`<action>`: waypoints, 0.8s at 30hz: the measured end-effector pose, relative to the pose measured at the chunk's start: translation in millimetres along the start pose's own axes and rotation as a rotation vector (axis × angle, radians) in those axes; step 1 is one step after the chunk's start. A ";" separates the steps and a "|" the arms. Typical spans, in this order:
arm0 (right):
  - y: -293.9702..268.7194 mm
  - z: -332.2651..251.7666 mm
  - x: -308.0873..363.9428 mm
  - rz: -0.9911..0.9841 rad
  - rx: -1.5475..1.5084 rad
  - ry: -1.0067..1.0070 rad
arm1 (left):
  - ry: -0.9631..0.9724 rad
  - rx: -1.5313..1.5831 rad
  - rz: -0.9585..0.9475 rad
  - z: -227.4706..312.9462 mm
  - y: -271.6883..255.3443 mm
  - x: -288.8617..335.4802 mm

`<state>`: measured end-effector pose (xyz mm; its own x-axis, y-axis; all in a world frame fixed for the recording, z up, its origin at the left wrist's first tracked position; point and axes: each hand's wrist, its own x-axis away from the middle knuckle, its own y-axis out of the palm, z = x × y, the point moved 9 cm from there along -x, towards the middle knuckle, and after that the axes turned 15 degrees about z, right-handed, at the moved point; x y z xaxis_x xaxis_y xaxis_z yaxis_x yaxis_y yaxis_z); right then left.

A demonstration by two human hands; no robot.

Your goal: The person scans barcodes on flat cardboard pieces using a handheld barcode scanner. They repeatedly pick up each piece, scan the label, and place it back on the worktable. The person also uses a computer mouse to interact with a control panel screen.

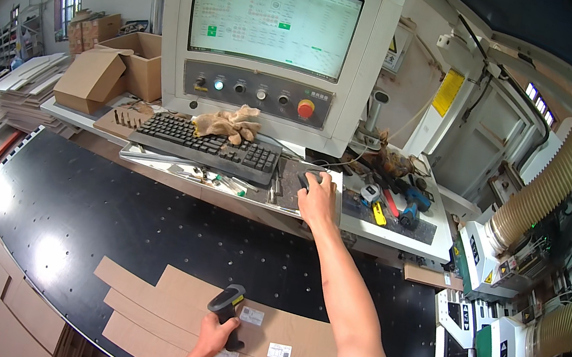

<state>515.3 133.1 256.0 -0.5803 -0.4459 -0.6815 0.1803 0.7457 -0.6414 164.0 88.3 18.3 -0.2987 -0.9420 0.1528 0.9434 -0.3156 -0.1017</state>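
My left hand (217,335) is closed round the handle of a black barcode scanner (227,300). The scanner is over light brown panels (162,317) that carry white printed labels (279,351). With the right arm stretched forward, my right hand (318,201) rests on a dark computer mouse (311,178), its fingers curved over it. Most of the mouse is hidden under the hand. To the left of it lies a black keyboard (207,148), with a pair of work gloves (230,124) on its far edge. Behind the keyboard stands a lit monitor (273,23).
Below the screen, a control panel (255,93) carries a red emergency button (305,109). Tools, including a tape measure (370,193), lie right of the mouse. Machine heads with ribbed hoses (540,189) stand far right. Cardboard boxes (93,79) sit at left. A black perforated table (105,208) spans the front.
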 end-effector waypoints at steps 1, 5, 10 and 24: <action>0.7 0.3 0.0 -0.002 0.000 0.004 | 0.003 0.001 -0.001 -0.4 0.3 -0.2; 1.0 1.8 -1.3 -0.001 -0.031 0.022 | 0.001 -0.015 0.001 -1.9 -0.1 -1.0; 0.8 0.6 -1.4 0.003 -0.036 0.004 | 0.004 -0.005 -0.017 0.4 1.1 -1.0; 2.5 1.7 -1.1 0.032 -0.046 -0.013 | 0.006 0.003 -0.015 -2.1 0.7 -1.1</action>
<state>517.7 134.6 254.6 -0.5645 -0.4277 -0.7060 0.1615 0.7815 -0.6026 164.7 88.9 15.9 -0.3138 -0.9379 0.1483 0.9392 -0.3295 -0.0964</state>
